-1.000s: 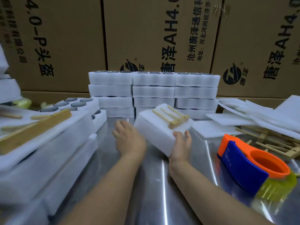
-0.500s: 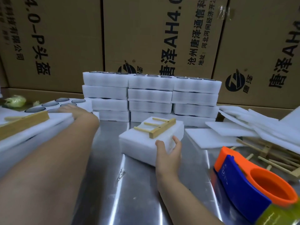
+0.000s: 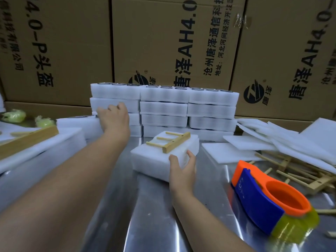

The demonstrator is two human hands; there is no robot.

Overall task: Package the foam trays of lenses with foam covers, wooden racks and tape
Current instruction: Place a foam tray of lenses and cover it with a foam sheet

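Centrally, a white foam package (image 3: 154, 160) lies on the shiny metal table (image 3: 154, 219), turned at a slant. A small wooden rack (image 3: 168, 142) lies flat on top of it, pegs pointing toward 10 o'clock. The right hand (image 3: 182, 169) holds the package's near right corner: the thumb presses the near face and the fingers (image 3: 190, 155) wrap round the side, clamped on the foam.

At 12 o'clock, against printed cardboard cartons (image 3: 163, 42), stands a stack of foam trays (image 3: 190, 110), three columns wide, with dark lens rims showing along the top row. The left hand (image 3: 113, 119) reaches out in front of the leftmost column, back of the hand up, knuckles bent. The fingertips are hidden against the white foam, so I cannot tell whether they grip a tray or only touch it.

At 9 o'clock a pile of foam slabs (image 3: 45, 151) carries a larger wooden bar (image 3: 27, 140), and two crumpled yellow-green scraps (image 3: 14, 115) lie beyond it. At 3 o'clock thin foam covers (image 3: 231, 151) lie fanned over one another, with loose wooden racks (image 3: 300, 176) jumbled beneath their near edge. At 4 o'clock an orange-and-blue tape dispenser (image 3: 263, 199) sits on the table, a yellowish roll of tape (image 3: 298, 226) at its near end, well apart from both hands.
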